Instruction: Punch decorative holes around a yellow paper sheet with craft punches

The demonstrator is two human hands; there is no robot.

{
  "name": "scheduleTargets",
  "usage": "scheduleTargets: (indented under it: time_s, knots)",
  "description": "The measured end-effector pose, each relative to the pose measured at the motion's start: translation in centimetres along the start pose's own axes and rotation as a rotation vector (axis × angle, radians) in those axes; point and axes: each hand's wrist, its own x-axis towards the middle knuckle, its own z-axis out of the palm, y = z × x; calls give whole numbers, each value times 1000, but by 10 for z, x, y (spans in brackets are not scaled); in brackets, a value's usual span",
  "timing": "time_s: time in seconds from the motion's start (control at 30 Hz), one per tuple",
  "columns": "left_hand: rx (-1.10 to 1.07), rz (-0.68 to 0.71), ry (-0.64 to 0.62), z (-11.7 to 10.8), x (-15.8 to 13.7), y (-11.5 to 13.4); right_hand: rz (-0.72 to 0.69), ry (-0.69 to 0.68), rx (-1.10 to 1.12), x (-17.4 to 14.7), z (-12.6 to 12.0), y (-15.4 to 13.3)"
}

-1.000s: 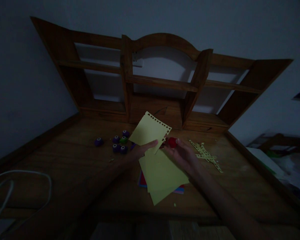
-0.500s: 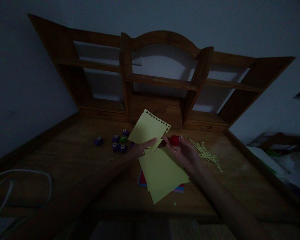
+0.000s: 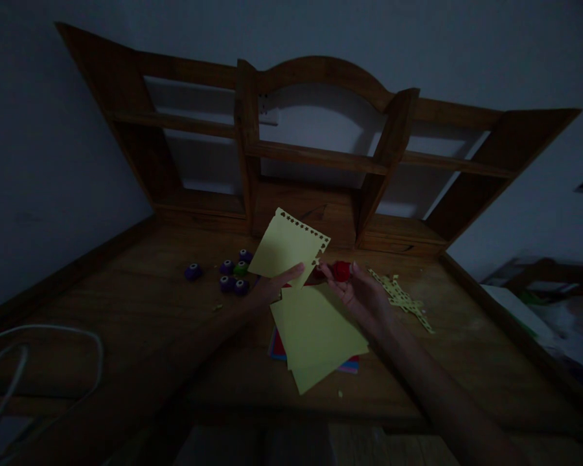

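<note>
My left hand [image 3: 279,283] grips a yellow sheet of paper [image 3: 285,249] by its lower edge, thumb on top. Small punched shapes run along the sheet's top edge and down its right corner. In my right hand [image 3: 357,291] is a red craft punch [image 3: 341,270], held between thumb and fingers right beside the sheet's right edge. Whether the punch touches the paper, I cannot tell. Beneath both hands lies a stack of yellow sheets [image 3: 318,336], with red and blue sheets showing under it.
Several purple punches [image 3: 227,283] and a green one [image 3: 241,267] stand on the wooden desk to the left. Punched yellow strips [image 3: 401,301] lie on the right. A wooden shelf unit [image 3: 315,155] rises behind. A white cable [image 3: 97,349] curls at the left.
The punched sheet and left hand have shifted very slightly up and left. The red punch has turned a little in my right hand, and the view has moved slightly.
</note>
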Motion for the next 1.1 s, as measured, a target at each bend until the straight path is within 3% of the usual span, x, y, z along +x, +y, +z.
scheduleTargets:
  time_s: [0.37,0.63,0.83,0.97,1.1]
  knots:
    - [103,136,8,5,-5,5,28,0,65,0,1,1]
    - [122,144,-29,3,-7,9,10,25,33,-2,4,1]
    - [150,186,34,7,-7,8,-11,24,-11,-1,4,1]
    - [186,329,176,9,-2,12,-82,47,-97,-2,8,0]
    - [228,502,517,0,5,17,-188,88,-221,-3,15,0]
